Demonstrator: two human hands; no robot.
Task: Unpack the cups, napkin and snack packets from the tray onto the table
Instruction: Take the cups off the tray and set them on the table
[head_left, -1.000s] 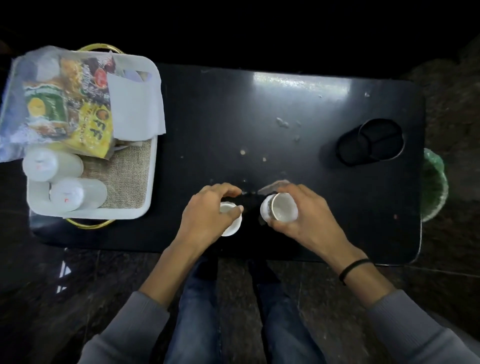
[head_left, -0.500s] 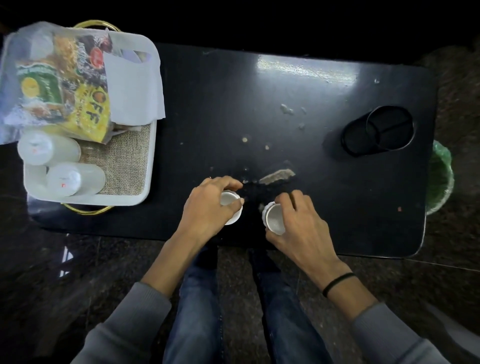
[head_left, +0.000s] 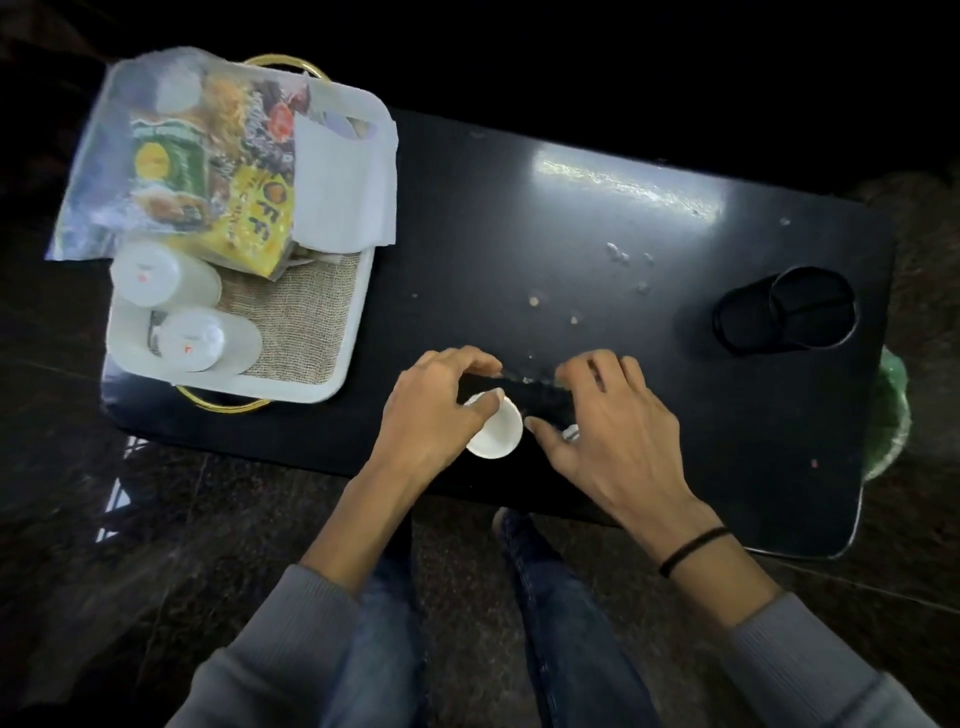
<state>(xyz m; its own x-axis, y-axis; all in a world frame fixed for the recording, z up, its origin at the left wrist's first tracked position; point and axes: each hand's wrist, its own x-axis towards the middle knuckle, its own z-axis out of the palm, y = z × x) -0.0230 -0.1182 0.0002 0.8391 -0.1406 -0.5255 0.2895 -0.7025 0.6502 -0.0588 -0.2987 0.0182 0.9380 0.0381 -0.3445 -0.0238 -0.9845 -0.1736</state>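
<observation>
Left hand (head_left: 434, 415) grips a small white cup (head_left: 496, 430) at the table's (head_left: 571, 218) near edge; right hand (head_left: 613, 436), fingers curled, covers a second cup (head_left: 570, 432) just beside it. Tray (head_left: 332, 364) lies beyond the left hand.

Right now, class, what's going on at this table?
A person is unpacking a tray onto a black table. The left hand holds a small white cup near the table's front edge; the right hand covers a second cup. Snack packets, a napkin and two bottles remain in the tray.
</observation>
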